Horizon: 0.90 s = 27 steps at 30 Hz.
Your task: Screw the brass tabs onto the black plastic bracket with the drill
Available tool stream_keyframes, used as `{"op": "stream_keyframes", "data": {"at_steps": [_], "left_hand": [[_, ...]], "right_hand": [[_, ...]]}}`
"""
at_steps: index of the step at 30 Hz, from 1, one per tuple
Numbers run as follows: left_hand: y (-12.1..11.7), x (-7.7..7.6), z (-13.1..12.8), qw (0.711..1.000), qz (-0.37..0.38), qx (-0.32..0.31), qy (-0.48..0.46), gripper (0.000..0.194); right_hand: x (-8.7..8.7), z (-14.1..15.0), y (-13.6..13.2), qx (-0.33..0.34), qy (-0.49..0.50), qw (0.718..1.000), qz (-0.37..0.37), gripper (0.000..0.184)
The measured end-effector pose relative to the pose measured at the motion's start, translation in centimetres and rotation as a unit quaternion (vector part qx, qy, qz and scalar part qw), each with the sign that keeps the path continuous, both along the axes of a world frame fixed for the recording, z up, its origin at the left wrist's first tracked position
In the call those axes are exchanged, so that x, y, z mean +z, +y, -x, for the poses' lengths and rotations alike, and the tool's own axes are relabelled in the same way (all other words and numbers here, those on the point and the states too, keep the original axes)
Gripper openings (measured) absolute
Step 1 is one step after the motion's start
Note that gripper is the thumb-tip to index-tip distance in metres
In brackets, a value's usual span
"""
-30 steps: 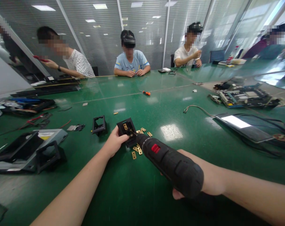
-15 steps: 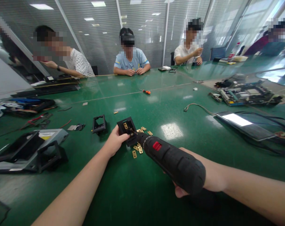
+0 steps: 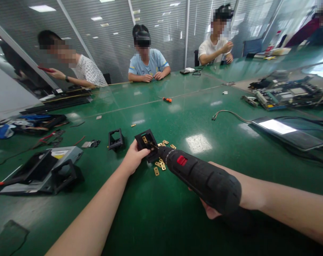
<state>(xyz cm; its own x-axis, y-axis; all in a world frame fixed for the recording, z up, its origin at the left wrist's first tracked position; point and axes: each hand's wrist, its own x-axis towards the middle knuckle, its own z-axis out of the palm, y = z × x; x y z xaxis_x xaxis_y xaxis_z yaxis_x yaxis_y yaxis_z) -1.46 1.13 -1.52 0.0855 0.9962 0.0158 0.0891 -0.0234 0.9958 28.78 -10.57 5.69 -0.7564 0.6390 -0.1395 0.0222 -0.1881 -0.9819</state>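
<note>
My left hand [image 3: 133,159] grips a small black plastic frame [image 3: 146,141] with brass plates fitted inside it, holding it tilted on the green table [image 3: 151,220]. My right hand [image 3: 231,199] is wrapped round a black electric screwdriver [image 3: 201,177] with a red switch. The tool's tip points into the frame. Several loose brass plates [image 3: 161,164] lie on the table just under and beside the frame.
A second black frame [image 3: 116,139] stands left of my left hand. A grey device with black brackets [image 3: 41,172] lies at the left. A tablet with cables [image 3: 286,129] and circuit boards [image 3: 286,94] sit at the right. An orange screwdriver [image 3: 167,100] lies mid-table. Several other people sit along the far side.
The view has shifted slightly down and left. My hands keep the frame and screwdriver together, with the tip staying in the frame.
</note>
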Motion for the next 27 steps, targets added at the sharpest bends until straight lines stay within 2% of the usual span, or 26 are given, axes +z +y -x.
{"op": "stream_keyframes", "data": {"at_steps": [6,12,15,19,27], "left_hand": [[-0.31,0.53,-0.27,1.000,0.000,0.011,0.017,0.054],[-0.33,0.75,-0.24,1.000,0.000,0.011,0.015,0.052],[-0.20,0.65,-0.05,1.000,-0.002,0.012,0.015,0.052],[-0.10,0.52,0.06,1.000,-0.002,0.013,0.020,0.053],[-0.27,0.75,-0.33,0.999,-0.010,0.021,0.024,0.051]], "right_hand": [[-0.06,0.02,0.08,-0.023,0.017,0.999,0.022,0.036],[-0.03,0.31,0.14,-0.027,0.024,0.999,0.033,0.043],[-0.05,0.54,0.20,-0.019,0.025,0.999,0.033,0.038],[-0.46,0.60,0.38,-0.015,0.024,1.000,0.013,0.039],[-0.54,0.29,0.17,-0.011,0.039,0.999,0.024,0.041]]}}
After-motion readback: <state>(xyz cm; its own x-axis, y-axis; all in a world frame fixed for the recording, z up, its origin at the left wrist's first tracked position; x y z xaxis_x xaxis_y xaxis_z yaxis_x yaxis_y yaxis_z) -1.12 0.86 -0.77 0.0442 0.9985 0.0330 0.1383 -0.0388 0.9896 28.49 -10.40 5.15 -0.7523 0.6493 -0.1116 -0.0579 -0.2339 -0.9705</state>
